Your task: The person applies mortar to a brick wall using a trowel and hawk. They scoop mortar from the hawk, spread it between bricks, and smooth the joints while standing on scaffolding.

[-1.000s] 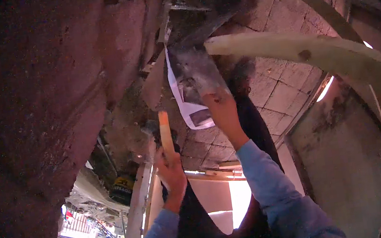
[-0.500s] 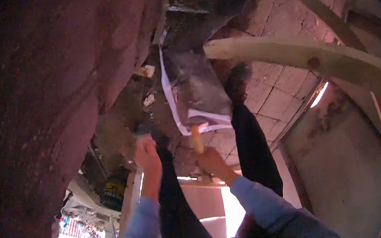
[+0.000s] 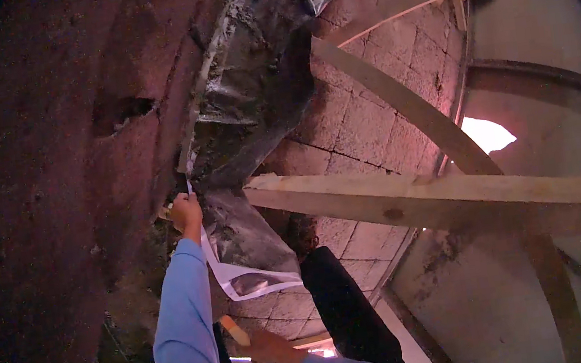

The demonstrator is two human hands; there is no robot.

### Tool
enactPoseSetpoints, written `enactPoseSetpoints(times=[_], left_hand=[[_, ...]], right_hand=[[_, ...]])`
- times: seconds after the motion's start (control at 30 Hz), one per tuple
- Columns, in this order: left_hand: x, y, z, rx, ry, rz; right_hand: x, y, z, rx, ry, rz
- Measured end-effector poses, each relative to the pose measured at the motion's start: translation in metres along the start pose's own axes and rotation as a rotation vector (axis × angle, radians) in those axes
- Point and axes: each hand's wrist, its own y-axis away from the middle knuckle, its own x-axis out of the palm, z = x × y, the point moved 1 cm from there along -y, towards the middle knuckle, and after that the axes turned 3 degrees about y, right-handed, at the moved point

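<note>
My left hand (image 3: pixel 185 210) is raised, fingers closed at the edge of a dark plastic sheet (image 3: pixel 251 95), where a narrow white strip runs down; a small pale piece shows behind the fingers, but what they grip is unclear. The sheet's lower flap (image 3: pixel 238 228) hangs beside my left sleeve, bordered by the white band (image 3: pixel 234 283). Lower, my right hand (image 3: pixel 271 347) grips a wooden-handled tool (image 3: pixel 234 330), its dull flat end showing below the fingers.
A rough dark wall (image 3: pixel 64 173) fills the left. Curved timber beams (image 3: pixel 437 196) cross the right side over a blockwork surface (image 3: pixel 363 122) and pale panels (image 3: pixel 527 101). My dark-trousered leg (image 3: pixel 345 305) extends below the sheet. Bright openings show behind the beams and at bottom.
My left hand has moved up to the sheet's edge. The wooden-handled tool passed from left hand to right, and my right hand moved down, off the sheet. The view has shifted.
</note>
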Motion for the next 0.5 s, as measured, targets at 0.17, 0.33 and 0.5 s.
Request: enactPoseSetpoints(times=[0.17,0.33,0.5], left_hand=[[-0.015,0.002,0.000,-0.097,0.205,-0.173],[-0.030,0.028,0.022,-0.077,0.319,-0.421],[-0.024,0.043,-0.016,-0.383,0.894,-0.384]], right_hand=[[0.002,-0.003,0.000,0.098,0.198,0.100],[0.022,-0.008,-0.006,0.104,0.179,0.140],[0.009,0.005,-0.001,-0.052,0.152,-0.023]])
